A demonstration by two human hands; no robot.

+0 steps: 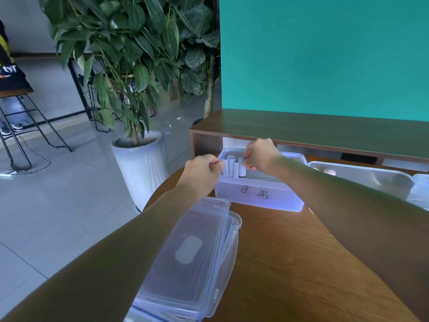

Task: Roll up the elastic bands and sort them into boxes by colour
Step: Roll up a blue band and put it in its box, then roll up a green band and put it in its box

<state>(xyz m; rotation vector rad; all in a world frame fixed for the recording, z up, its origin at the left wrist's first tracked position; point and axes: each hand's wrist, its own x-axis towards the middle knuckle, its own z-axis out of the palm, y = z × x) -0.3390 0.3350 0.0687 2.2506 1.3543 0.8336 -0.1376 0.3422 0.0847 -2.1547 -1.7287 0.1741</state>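
Observation:
A clear plastic box [260, 198] with handwriting on its front wall stands on the wooden table. Several white rolled bands [233, 167] stand upright in its left end. My left hand [199, 173] is at the box's left rim, fingers curled against the leftmost roll. My right hand [261, 156] reaches into the box from above and pinches a white roll [241, 161] at the right end of the row. A second clear box [362, 180] to the right holds a pinkish roll [329, 171].
A stack of clear lids [190, 259] lies on the round wooden table [290, 252] under my left forearm. A brown shelf [301, 131] and teal wall stand behind the boxes. A potted plant [141, 159] stands on the floor to the left.

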